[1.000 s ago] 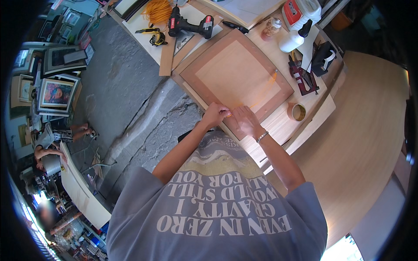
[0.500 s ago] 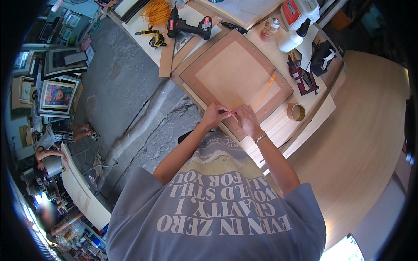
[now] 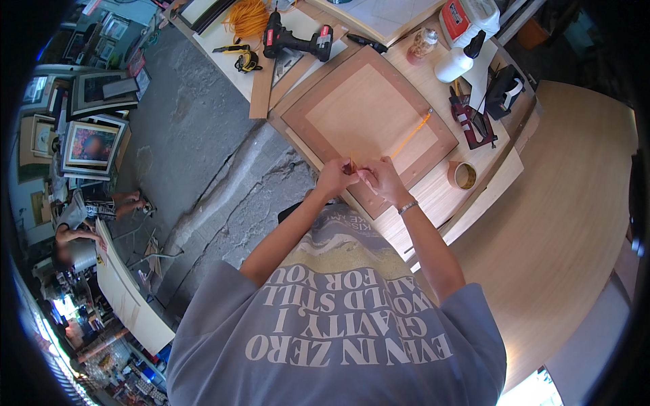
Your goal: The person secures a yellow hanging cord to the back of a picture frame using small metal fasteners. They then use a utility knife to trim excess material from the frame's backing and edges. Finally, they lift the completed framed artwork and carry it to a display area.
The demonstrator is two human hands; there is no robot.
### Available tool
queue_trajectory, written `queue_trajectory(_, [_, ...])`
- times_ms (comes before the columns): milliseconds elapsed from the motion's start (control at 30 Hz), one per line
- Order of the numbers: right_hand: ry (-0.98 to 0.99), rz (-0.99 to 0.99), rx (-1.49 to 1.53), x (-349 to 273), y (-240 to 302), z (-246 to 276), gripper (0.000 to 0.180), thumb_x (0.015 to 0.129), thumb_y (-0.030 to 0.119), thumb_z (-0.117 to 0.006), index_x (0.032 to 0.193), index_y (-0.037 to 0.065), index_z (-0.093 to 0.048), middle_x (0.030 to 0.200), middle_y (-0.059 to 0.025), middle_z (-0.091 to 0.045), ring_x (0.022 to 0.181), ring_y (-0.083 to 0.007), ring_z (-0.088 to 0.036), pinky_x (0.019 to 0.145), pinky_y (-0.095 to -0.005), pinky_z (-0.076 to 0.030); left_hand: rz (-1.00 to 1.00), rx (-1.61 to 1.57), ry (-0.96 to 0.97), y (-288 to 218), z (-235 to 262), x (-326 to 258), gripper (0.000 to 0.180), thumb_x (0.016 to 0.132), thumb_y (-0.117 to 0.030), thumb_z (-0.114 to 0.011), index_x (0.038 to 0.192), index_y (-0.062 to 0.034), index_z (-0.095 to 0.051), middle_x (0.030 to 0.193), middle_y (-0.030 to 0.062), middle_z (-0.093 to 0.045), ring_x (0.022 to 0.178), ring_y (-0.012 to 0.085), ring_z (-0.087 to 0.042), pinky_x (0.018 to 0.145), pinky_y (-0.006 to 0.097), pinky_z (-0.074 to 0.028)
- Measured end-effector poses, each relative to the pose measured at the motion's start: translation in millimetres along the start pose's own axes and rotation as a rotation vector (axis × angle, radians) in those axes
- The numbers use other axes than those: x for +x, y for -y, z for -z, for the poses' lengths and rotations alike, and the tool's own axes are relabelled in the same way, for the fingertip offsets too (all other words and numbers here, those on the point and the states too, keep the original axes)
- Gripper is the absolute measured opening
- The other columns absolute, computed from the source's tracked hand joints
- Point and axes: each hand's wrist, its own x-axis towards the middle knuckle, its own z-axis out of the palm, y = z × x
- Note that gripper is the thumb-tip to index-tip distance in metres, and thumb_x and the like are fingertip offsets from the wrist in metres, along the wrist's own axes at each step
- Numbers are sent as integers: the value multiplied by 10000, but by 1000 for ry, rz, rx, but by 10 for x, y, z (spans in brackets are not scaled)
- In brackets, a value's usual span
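Note:
A brown-bordered wooden frame back (image 3: 313,103) lies flat on the bench in front of me. From a small metal fitting near its right side, an orange cord (image 3: 410,138) runs slantwise toward my hands. At the frame's near edge my left hand (image 3: 335,178) pinches the cord, a short bit of which sticks up by its fingertips. My right hand (image 3: 383,181) meets it there, its thumb and fingers pressed together on the cord. Between the fingertips the cord's end is mostly hidden.
Left of the frame back lie a cordless drill (image 3: 298,44), a tape measure (image 3: 248,62) and a coil of orange cord (image 3: 246,19). To its right are a white bottle (image 3: 453,65), a dark red staple gun (image 3: 472,123) and a tape roll (image 3: 462,175). Another person (image 3: 74,230) stands far left.
My left fingers have shifted slightly, and a short piece of cord now stands up beside them. My right fingers have turned a little. Both hands stay at the same edge.

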Motion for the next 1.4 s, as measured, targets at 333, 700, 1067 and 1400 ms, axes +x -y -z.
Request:
queue_trajectory(333, [-69,-45,-166,25,30,-128,141,1007,218,-541,936,113,-603,797,-80,-628,846,-295,-609,844,-429,-362,26,-21,-60,121,-100,58,274,813,-266,-805,863,-24,-687,724,89,-672,685,199,-660,661,341,-515])
queue_trajectory(700, [15,-117,-165,56,81,-74,181,1020,219,-507,915,114,-610,809,-90,-648,842,-306,-613,851,-439,-359,43,-481,-76,-9,-106,-174,242,1057,-229,-567,945,-40,-668,857,24,-652,828,93,-590,750,254,-470])
queue_trajectory(1067, [25,-126,-126,67,49,-60,146,1001,194,-521,929,107,-613,800,-80,-641,864,-297,-617,870,-429,-357,338,-523,165,-185,135,-285,271,996,-334,-650,949,-71,-694,821,4,-655,729,108,-660,560,247,-506])
queue_trajectory(1400, [15,-121,-117,74,70,-34,142,995,208,-547,930,99,-610,808,-74,-657,842,-296,-625,858,-434,-373,374,-665,54,-78,76,-302,209,969,-219,-688,905,-27,-637,799,42,-645,625,156,-669,551,287,-552])
